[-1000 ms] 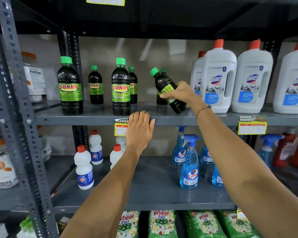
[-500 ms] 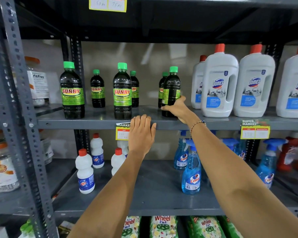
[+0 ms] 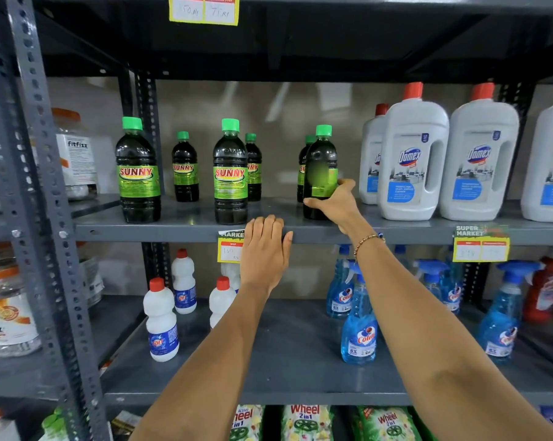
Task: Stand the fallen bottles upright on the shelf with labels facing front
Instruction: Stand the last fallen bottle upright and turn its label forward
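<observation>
Head view: our right hand (image 3: 334, 203) grasps the lower body of a dark green-capped bottle (image 3: 320, 160), which stands upright on the grey shelf (image 3: 179, 229) just left of the white Domex bottles (image 3: 412, 160). Its label is blurred. Our left hand (image 3: 264, 253) rests flat and unclenched over the shelf's front edge, holding nothing.

Label on the bottle (image 3: 320, 167) in the right hand (image 3: 335, 203) is blurred, can't read it; hand covers its lower right side. Small bottle behind it (image 3: 303, 173) mostly hidden, only "S" shows. Left hand (image 3: 264, 249) covers part of the price tag (image 3: 228, 249). Rightmost white jug (image 3: 552, 160) cut off by the frame edge.
</observation>
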A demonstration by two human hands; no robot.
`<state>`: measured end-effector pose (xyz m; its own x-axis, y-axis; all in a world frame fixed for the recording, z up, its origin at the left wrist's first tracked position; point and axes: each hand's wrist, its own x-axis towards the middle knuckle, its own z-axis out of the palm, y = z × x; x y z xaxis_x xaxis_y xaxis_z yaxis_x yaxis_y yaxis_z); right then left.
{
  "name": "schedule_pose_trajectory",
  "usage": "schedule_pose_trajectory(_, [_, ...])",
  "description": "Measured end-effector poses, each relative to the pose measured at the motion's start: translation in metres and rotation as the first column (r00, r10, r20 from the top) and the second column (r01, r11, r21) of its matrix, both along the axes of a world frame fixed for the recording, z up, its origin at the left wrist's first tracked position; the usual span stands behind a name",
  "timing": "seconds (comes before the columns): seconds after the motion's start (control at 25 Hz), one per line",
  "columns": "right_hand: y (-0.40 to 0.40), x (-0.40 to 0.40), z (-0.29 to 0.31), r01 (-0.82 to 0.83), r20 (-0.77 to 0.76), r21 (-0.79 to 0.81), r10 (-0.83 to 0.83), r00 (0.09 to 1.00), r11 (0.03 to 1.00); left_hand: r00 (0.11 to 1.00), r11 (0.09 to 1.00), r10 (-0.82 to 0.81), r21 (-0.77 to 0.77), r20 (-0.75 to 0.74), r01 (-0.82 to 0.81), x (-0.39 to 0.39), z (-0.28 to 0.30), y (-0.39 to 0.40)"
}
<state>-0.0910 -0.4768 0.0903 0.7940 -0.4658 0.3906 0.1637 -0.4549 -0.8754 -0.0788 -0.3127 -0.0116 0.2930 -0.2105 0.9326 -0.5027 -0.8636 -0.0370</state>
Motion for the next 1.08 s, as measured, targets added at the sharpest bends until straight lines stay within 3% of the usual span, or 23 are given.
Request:
schedule_pose_trajectory(0.08, [0.002,-0.001,0.000,0.050,0.012,-0.073,-0.049,0.999,0.996,1.000,1.000,-0.001,-0.007,-0.002,0.001,0.000,0.000,0.000])
schedule_pose_trajectory(0.2, [0.002,-0.001,0.000,-0.004,-0.028,-0.046,0.003,1.000,0.999,1.000,1.000,-0.008,-0.009,0.004,0.008,-0.001,-0.001,0.000])
schedule_pose_trajectory(0.36, [0.002,-0.001,-0.003,0.060,0.022,-0.105,-0.058,0.998,0.993,1.000,1.000,-0.001,-0.010,-0.015,0.001,-0.001,0.000,0.000])
schedule_pose_trajectory(0.52, [-0.001,-0.004,0.001,-0.037,-0.079,-0.034,0.034,0.996,0.999,1.000,1.000,-0.004,0.005,-0.017,0.004,-0.001,0.000,0.002])
schedule_pose_trajectory(0.72, [-0.003,0.000,-0.003,-0.040,-0.097,-0.092,0.031,0.995,0.995,1.000,1.000,0.005,0.019,-0.015,-0.004,-0.002,0.000,0.003])
schedule_pose_trajectory(0.84, [-0.008,0.007,-0.001,-0.114,-0.151,-0.043,0.106,0.983,0.993,1.000,1.000,-0.009,0.017,0.008,0.009,-0.001,0.000,0.003])
schedule_pose_trajectory(1.08, [-0.009,0.005,-0.004,-0.043,-0.109,-0.047,0.038,0.993,0.998,0.999,1.000,-0.002,0.016,0.046,0.001,0.002,-0.001,0.003])
